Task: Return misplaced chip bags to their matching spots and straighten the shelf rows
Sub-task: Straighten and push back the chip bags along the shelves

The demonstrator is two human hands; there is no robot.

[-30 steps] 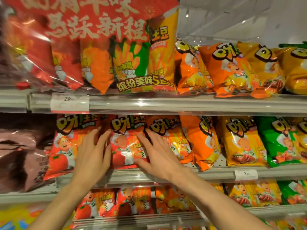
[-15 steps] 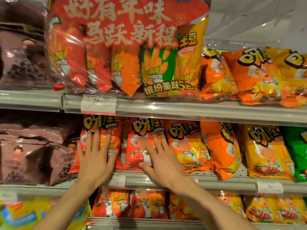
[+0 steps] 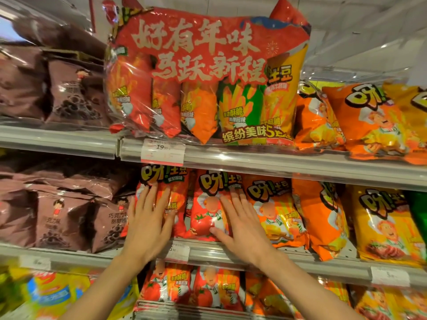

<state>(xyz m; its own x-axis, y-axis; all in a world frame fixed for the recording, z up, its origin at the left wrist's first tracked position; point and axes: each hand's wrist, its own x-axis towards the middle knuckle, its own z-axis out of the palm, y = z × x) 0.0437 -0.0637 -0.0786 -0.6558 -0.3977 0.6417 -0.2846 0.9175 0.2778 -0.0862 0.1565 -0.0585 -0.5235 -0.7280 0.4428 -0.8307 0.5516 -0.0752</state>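
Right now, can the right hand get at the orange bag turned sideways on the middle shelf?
Probably yes. The right hand lies flat on the red tomato bag; the sideways orange bag stands two bags to its right at the shelf front, with nothing in front of it.

Shop, price-tagged shelves (image 3: 277,163), chip bags (image 3: 272,211)

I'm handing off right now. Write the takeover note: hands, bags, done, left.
Left hand: open, flat on the left red tomato bag, middle shelf.
Right hand: open, flat on the second red tomato bag.
Done: both red bags stand facing front.
Left: the tilted orange bag further right needs straightening; the orange and yellow rows are unchecked.
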